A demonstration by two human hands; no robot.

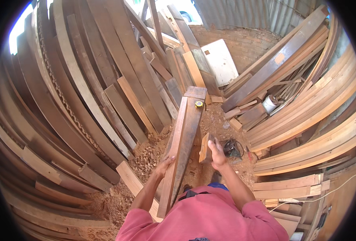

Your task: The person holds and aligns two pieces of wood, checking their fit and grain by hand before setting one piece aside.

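Observation:
A long reddish-brown plank lies along a narrow, dark wooden bench in front of me. My left hand grips the plank's left side near my body, its fingers partly hidden by the wood. In my right hand, to the right of the bench, is a short wooden block, held up and apart from the plank. The thumb lies along the block; its exact kind cannot be made out. A small yellow tape measure rests near the far end of the bench.
Tall boards lean along the left, and stacked planks fill the right. Wood shavings cover the floor. A dark power tool lies right of the bench. Farther back are a white bucket and a white panel.

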